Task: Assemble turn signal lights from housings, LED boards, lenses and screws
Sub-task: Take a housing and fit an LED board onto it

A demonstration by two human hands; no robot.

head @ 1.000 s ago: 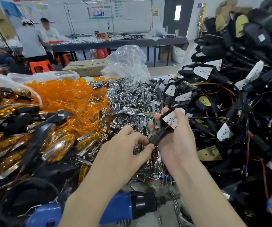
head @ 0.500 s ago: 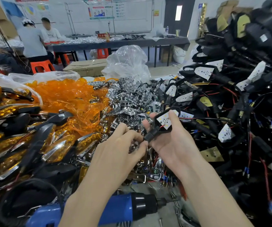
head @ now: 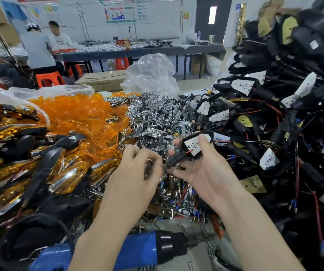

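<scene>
My right hand [head: 204, 175] grips a black housing [head: 178, 159] by its stem, palm up, thumb across the white LED board [head: 193, 144] seated in it. Just left of it, my left hand [head: 135, 173] hovers over the pile of chrome reflectors [head: 157, 118] with its fingers curled; they pinch what looks like a small chrome reflector [head: 150, 160], blurred by motion. Orange lenses [head: 75, 114] are heaped at the left centre. Loose screws [head: 209, 245] lie on the bench near me.
Black housings with boards and wires [head: 274, 118] are stacked high on the right. Finished amber lights [head: 67, 177] lie at the left. A blue electric screwdriver [head: 137, 251] lies across the near edge. Behind are a clear plastic bag [head: 151, 75], a cardboard box [head: 102, 79] and two seated people [head: 38, 47].
My left hand has come off the housing's stem and shifted left over the chrome pile, fingers curling in. My right hand has lowered and tilted the housing slightly.
</scene>
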